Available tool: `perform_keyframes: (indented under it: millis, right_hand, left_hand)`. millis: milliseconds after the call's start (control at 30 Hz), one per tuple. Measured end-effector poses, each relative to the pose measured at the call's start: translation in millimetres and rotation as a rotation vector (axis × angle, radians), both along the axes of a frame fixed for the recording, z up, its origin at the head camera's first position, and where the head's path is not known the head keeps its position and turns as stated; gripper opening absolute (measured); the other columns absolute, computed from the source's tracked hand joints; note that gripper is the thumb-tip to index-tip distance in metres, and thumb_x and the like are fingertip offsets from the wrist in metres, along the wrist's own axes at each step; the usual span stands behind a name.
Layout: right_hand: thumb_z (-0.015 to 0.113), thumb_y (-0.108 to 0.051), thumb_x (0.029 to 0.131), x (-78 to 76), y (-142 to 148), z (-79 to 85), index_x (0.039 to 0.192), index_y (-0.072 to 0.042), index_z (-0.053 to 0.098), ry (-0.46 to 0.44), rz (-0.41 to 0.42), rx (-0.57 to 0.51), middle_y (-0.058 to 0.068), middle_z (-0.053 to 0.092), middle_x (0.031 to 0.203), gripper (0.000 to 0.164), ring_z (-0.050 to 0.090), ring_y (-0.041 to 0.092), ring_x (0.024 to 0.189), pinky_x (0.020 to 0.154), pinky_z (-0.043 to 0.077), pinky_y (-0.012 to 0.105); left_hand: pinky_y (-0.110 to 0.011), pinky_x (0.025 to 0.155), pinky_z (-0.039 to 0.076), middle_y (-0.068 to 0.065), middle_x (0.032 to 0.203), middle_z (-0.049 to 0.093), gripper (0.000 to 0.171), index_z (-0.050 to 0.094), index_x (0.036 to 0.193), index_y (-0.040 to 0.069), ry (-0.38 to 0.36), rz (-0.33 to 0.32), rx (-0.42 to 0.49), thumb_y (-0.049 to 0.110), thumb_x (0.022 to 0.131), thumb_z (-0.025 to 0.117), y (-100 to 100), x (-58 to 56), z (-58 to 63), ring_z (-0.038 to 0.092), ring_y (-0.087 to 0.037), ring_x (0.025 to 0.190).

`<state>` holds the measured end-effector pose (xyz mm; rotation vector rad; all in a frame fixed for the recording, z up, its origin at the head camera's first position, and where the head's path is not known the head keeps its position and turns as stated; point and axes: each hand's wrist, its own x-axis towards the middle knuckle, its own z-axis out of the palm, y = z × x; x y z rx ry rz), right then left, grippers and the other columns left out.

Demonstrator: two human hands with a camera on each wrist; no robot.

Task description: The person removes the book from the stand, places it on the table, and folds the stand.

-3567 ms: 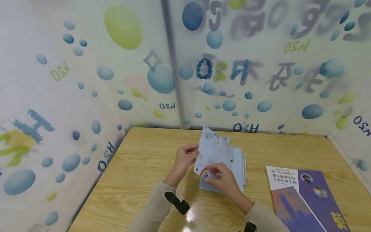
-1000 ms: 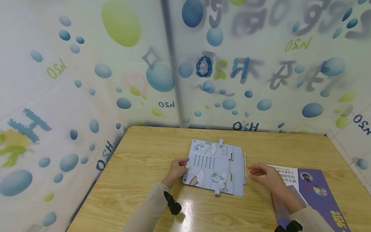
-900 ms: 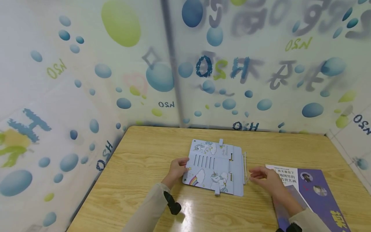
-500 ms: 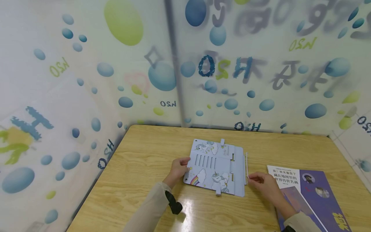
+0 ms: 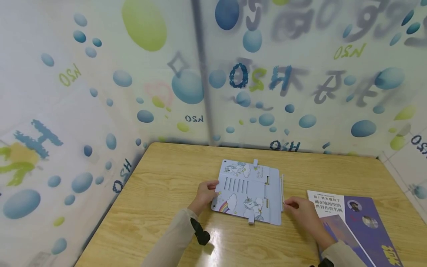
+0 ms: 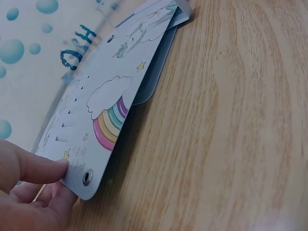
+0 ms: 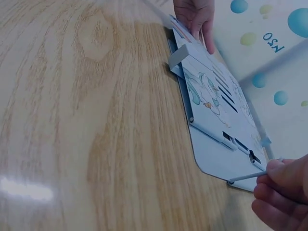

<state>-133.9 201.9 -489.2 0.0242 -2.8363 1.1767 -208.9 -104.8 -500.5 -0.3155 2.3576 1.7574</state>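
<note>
A light-blue book stand [image 5: 257, 191] with unicorn and rainbow drawings lies folded down on the table, its printed panel over a plain base plate [image 5: 275, 204]. My left hand [image 5: 205, 194] pinches the panel's left edge between thumb and fingers; the left wrist view shows that corner [image 6: 79, 185] raised off the wood. At the stand's right side, my right hand [image 5: 300, 211] pinches a thin wire rod [image 7: 248, 177] between thumb and forefinger. The rod joins the base plate's edge in the right wrist view. Two small clips [image 5: 251, 218] stick out from the panel's near and far edges.
A purple and white book [image 5: 367, 222] lies at the right of the table, partly under the right forearm. Patterned wall sheets rise behind the wooden table [image 5: 166, 178] and along its left side.
Earlier both hands held the panel tilted up; it has since been lowered. The right hand moved right, then closed in on the wire rod and now pinches it. The left hand stays at the edge.
</note>
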Motion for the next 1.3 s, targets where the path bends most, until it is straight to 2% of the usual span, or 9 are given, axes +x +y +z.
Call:
perform_keyframes:
  millis: [167,533,733,900,1067,1200,1300]
  right_hand:
    - [0.07,0.002,0.076,-5.3,-5.4,2.5,0.08,-0.003,0.068,-0.003,0.041,0.024,0.004,0.066,0.077,0.006,0.06,0.019,0.073,0.063,0.048,0.029]
    - [0.073,0.0,0.073,-16.9,-17.5,-4.1,0.075,-0.002,0.07,0.076,0.148,0.072,0.004,0.066,0.073,0.004,0.059,0.013,0.065,0.057,0.048,0.024]
    - [0.073,-0.001,0.073,-20.9,-26.9,-11.2,0.07,-0.007,0.068,-0.048,0.17,0.051,-0.003,0.06,0.066,0.009,0.051,0.009,0.061,0.053,0.043,0.023]
    - [0.074,-0.003,0.072,-21.6,-27.7,-11.5,0.069,-0.007,0.065,-0.123,0.117,0.023,-0.003,0.057,0.064,0.011,0.049,0.01,0.06,0.053,0.042,0.023]
    - [0.074,-0.003,0.073,-22.8,-25.5,-12.1,0.069,-0.006,0.066,-0.126,0.124,0.003,-0.002,0.057,0.063,0.01,0.049,0.011,0.059,0.051,0.041,0.023]
    - [0.073,-0.002,0.074,-20.8,-25.2,-14.9,0.07,-0.006,0.066,-0.119,0.143,-0.012,-0.002,0.058,0.064,0.009,0.049,0.011,0.06,0.052,0.042,0.023]
    - [0.072,-0.003,0.075,-20.2,-23.9,-15.7,0.073,-0.006,0.067,-0.138,0.132,-0.038,-0.002,0.058,0.066,0.007,0.05,0.011,0.061,0.053,0.043,0.023]
  left_hand:
    - [-0.03,0.075,0.05,-0.017,0.098,0.058,0.044,0.06,0.113,-0.008,-0.004,0.006,-0.001,-0.023,0.071,0.057,-1.2,-1.0,1.2,0.054,-0.023,0.09]
    - [-0.031,0.076,0.05,-0.016,0.099,0.057,0.044,0.06,0.113,-0.007,-0.016,0.019,-0.012,-0.021,0.072,0.057,-6.4,-1.2,-0.7,0.054,-0.023,0.091]
    - [-0.03,0.076,0.05,-0.015,0.098,0.057,0.044,0.06,0.113,-0.007,-0.025,0.007,0.004,-0.021,0.071,0.058,-4.3,-0.2,1.4,0.053,-0.023,0.09]
    - [-0.031,0.078,0.05,-0.016,0.099,0.057,0.044,0.06,0.113,-0.007,-0.028,0.01,0.013,-0.022,0.072,0.058,-0.7,-0.8,2.2,0.054,-0.024,0.091]
    - [-0.032,0.078,0.049,-0.017,0.099,0.058,0.043,0.059,0.112,-0.009,0.006,-0.001,0.009,-0.022,0.072,0.059,-1.5,-1.0,-0.4,0.054,-0.024,0.091]
    - [-0.03,0.077,0.05,-0.017,0.098,0.058,0.041,0.059,0.112,-0.01,0.005,-0.026,0.013,-0.02,0.072,0.061,-6.4,-0.3,-2.9,0.054,-0.023,0.09]
    - [-0.028,0.073,0.051,-0.016,0.096,0.06,0.039,0.061,0.109,-0.009,0.008,-0.081,-0.029,-0.017,0.071,0.065,-10.1,-5.0,-1.1,0.056,-0.021,0.086]
